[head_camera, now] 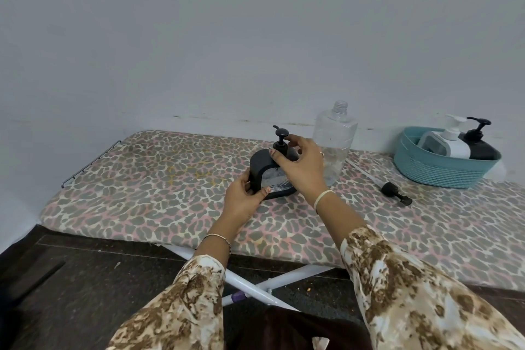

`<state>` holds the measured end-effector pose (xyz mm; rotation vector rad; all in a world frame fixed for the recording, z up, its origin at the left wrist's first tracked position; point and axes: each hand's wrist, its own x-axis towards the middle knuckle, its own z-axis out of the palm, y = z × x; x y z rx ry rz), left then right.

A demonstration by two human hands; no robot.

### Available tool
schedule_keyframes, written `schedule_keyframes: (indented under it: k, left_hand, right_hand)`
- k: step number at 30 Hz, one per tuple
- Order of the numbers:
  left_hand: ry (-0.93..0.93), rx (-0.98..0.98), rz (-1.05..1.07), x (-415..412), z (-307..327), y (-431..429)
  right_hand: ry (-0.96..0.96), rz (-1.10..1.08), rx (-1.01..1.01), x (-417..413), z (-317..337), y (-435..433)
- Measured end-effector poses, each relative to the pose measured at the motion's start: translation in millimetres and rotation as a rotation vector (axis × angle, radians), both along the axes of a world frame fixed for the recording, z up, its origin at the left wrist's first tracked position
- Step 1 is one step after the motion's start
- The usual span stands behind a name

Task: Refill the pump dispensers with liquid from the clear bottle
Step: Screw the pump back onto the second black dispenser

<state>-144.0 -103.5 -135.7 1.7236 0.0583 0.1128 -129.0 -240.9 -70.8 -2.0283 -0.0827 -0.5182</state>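
A black pump dispenser (260,169) with a pale front label stands on the leopard-print board (159,179). My left hand (243,198) grips its lower left side. My right hand (301,165) is closed around the black pump head (280,139) at its top. Right behind my right hand stands the clear bottle (335,139), uncapped and upright, with only a little liquid visible near its bottom. A loose black pump (393,192) with its long tube lies on the board to the right.
A teal basket (434,170) at the far right holds a white dispenser (451,139) and a black dispenser (480,145). The wall runs along the board's back edge. White crossed legs and dark floor show below the near edge.
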Motion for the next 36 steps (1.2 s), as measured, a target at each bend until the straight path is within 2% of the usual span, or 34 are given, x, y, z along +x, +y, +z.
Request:
schedule_keyframes:
  k: [3, 9, 14, 20, 28, 33, 36]
  left_hand:
    - [0.002, 0.002, 0.006, 0.7, -1.1, 0.2]
    - [-0.007, 0.004, 0.003, -1.1, 0.4, -0.4]
    - [0.002, -0.011, 0.000, -2.2, 1.2, -0.9]
    - [-0.004, 0.004, -0.004, -2.6, 2.1, -0.6]
    - [0.012, -0.004, -0.011, -1.2, 1.8, 0.2]
    - [0.003, -0.001, -0.001, -1.6, 2.3, 0.1]
    - [-0.008, 0.017, -0.004, -1.6, 2.7, 0.1]
  right_hand:
    - [0.042, 0.091, 0.044, 0.0, -2.7, 1.0]
    - [0.022, -0.061, 0.000, 0.5, 4.3, -0.7]
    - [0.165, 0.293, 0.216, -5.0, 16.9, -11.0]
    - [0.084, 0.106, 0.125, 3.4, 13.7, -15.1]
    - [0.158, 0.302, 0.154, -7.8, 27.5, -21.5]
    - [0.115, 0.132, 0.017, 5.2, 13.7, -16.3]
    - [0.097, 0.028, 0.032, 1.4, 13.9, -9.7]
